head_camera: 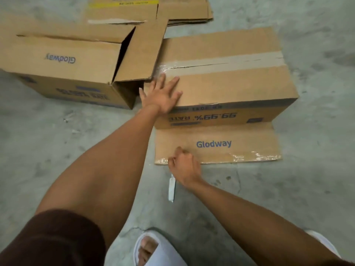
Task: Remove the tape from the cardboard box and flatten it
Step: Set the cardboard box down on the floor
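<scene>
A brown Glodway cardboard box (230, 87) lies on the concrete floor with its top seam closed by clear tape (240, 62). One flap (240, 139) is folded out flat on the floor toward me, and a crinkled strip of tape (255, 156) runs along its near edge. My left hand (163, 96) rests flat, fingers spread, on the box's top near its left corner. My right hand (184, 166) is closed at the left end of the flap's near edge, thumb and forefinger pinched on the tape there.
A second Glodway box (63, 60) with open flaps stands to the left, touching the first. Flattened cardboard (182, 10) is stacked at the back. A small pale cutter (171, 189) lies on the floor under my right wrist. My feet in white slippers (153, 250) are at the bottom.
</scene>
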The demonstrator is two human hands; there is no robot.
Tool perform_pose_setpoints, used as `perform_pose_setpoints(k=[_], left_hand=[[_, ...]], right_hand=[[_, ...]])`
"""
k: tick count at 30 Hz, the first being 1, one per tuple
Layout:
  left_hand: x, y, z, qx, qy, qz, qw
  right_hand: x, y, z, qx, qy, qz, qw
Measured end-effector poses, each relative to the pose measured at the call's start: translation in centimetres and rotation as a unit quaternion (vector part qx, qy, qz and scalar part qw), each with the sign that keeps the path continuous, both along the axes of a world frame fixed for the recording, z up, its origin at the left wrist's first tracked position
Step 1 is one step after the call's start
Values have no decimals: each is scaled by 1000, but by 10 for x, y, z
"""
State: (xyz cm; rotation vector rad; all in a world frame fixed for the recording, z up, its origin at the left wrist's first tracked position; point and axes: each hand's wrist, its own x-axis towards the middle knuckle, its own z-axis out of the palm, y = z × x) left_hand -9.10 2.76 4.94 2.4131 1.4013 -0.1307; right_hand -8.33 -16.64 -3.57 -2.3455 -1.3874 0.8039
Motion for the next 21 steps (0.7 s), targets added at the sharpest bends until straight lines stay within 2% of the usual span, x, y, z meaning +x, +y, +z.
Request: perform_pose_setpoints(k=[2, 4, 9, 12, 15, 18, 20, 21], left_hand=[[3, 3, -1, 7, -24, 3, 1000], [6, 7, -1, 18, -38, 7, 999], [13, 9, -3, 68, -74, 32, 994], [12, 10, -8, 90, -84, 63, 990], [11, 15, -6, 55, -109, 135, 983], [13, 19, 7, -14, -149, 215, 965], [10, 22, 11, -66, -147, 225, 961], [9, 28, 11, -85, -147, 223, 960]], right_hand=[[-16, -13, -13, -87, 6, 4, 996], [-25, -16, -18, -124, 0, -3, 992], [-34, -9, -29, -162, 2, -70, 984], [-30, -12, -30, -186, 38, -111, 976], [-11, -7, -29, -218, 72, -62, 971], [30, 13, -11, -177, 171, 15, 969], [63, 28, 18, -117, 286, 14, 951], [81, 37, 37, -96, 312, 14, 945]])
